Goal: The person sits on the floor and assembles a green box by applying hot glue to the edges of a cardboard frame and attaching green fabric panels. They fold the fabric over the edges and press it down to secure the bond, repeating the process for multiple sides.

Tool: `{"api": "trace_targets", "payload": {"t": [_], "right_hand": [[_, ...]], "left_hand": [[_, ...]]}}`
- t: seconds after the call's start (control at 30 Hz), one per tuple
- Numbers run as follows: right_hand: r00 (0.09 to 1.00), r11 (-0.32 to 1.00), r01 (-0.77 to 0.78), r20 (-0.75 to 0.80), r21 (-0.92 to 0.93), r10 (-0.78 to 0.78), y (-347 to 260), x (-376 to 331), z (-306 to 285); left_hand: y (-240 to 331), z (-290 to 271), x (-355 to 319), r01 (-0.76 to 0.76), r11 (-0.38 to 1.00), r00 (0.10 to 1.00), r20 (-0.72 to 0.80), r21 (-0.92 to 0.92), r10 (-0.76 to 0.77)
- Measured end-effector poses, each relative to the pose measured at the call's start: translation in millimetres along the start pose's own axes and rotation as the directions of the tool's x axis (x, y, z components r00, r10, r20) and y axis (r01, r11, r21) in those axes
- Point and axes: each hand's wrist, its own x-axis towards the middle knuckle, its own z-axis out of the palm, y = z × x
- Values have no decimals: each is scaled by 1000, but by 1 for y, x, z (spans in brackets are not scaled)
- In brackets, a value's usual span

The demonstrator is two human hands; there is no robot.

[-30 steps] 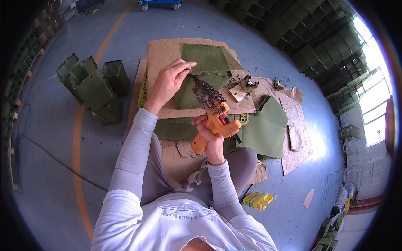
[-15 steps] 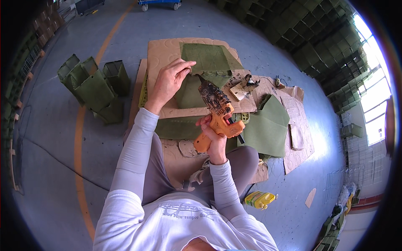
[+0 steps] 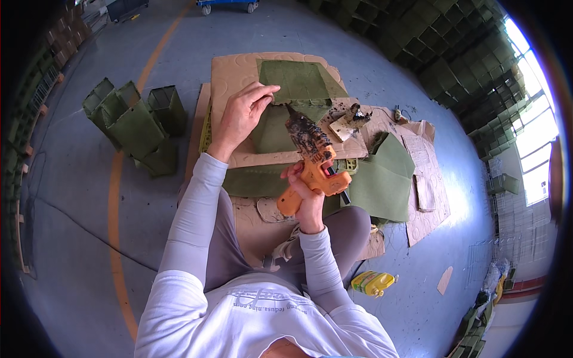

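Note:
My right hand (image 3: 307,200) is wrapped around the grip of an orange hot glue gun (image 3: 313,173). Dark, crusted residue coats its front end, and the nozzle points up and away toward a folded seam. That seam crosses a green felt-like sheet (image 3: 292,80) lying on cardboard. At the left end of the seam, my left hand (image 3: 242,116) pinches the edge of the green sheet between thumb and fingers. Part of the pinched edge is hidden by the fingers. The nozzle tip is just right of them.
Cardboard (image 3: 230,71) lies under the work. Beside it are a glue-smeared block (image 3: 346,125) and more green sheets (image 3: 385,179). Green open boxes (image 3: 134,122) stand at left, a yellow bottle (image 3: 373,283) lies at lower right. Green boxes (image 3: 441,65) are stacked at far right.
The glue gun has shifted very slightly to the right, its nozzle still near the seam. My left hand keeps its pinch in almost the same place.

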Motion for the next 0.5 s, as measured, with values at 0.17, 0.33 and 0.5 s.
{"api": "trace_targets", "payload": {"t": [0.17, 0.33, 0.5], "right_hand": [[999, 999, -51, -2, -15, 51, -6, 0, 3], [997, 998, -66, 34, -9, 67, -3, -2, 5], [999, 999, -40, -9, 5, 40, -4, -3, 6]], "left_hand": [[1, 3, 0, -10, 1000, 1000, -14, -4, 10], [1, 4, 1, -5, 1000, 1000, -11, -20, 5], [1, 1, 1, 39, 999, 998, 43, 5, -39]]}}
